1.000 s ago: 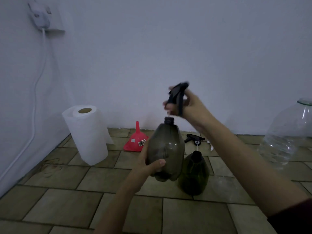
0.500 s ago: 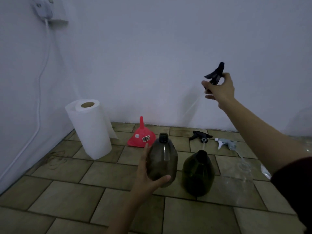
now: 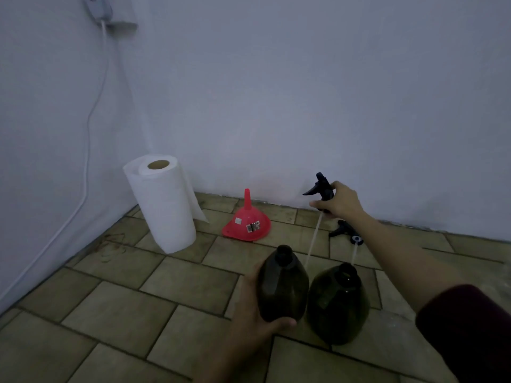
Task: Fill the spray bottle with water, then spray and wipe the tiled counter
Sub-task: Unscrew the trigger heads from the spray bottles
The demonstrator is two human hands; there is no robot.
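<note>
From the head camera, dim light muddied much of the scene. The right forearm hid part of the tiled tabletop (image 3: 116, 308), and its dark red sleeve (image 3: 467, 330) ran off the frame at 4 o'clock. A second sprayer head (image 3: 344, 230), black plastic, lay partly behind that arm at about 2 o'clock from the bottles; its pale tube ran towards them. Whether either bottle held water could not be made out.

The left hand (image 3: 251, 319) cupped a smoky, pear-shaped plastic spray bottle (image 3: 282, 286) from its left side, thumb curled under the base, neck uncapped. A matching bottle (image 3: 338, 305) stood just beside it at 3 o'clock. The right hand (image 3: 341, 201) gripped a black sprayer head (image 3: 320, 186), fingers curled round its collar, above the tabletop at 1 o'clock from the held bottle; a thin whitish tube hung from it.

A soft white paper towel roll (image 3: 163, 203) stood upright at 10 o'clock near the wall. A glossy red funnel (image 3: 247, 222) sat mouth-down at 12 o'clock, stickers on its cone. A white cable (image 3: 88, 139) trailed down the wall.
</note>
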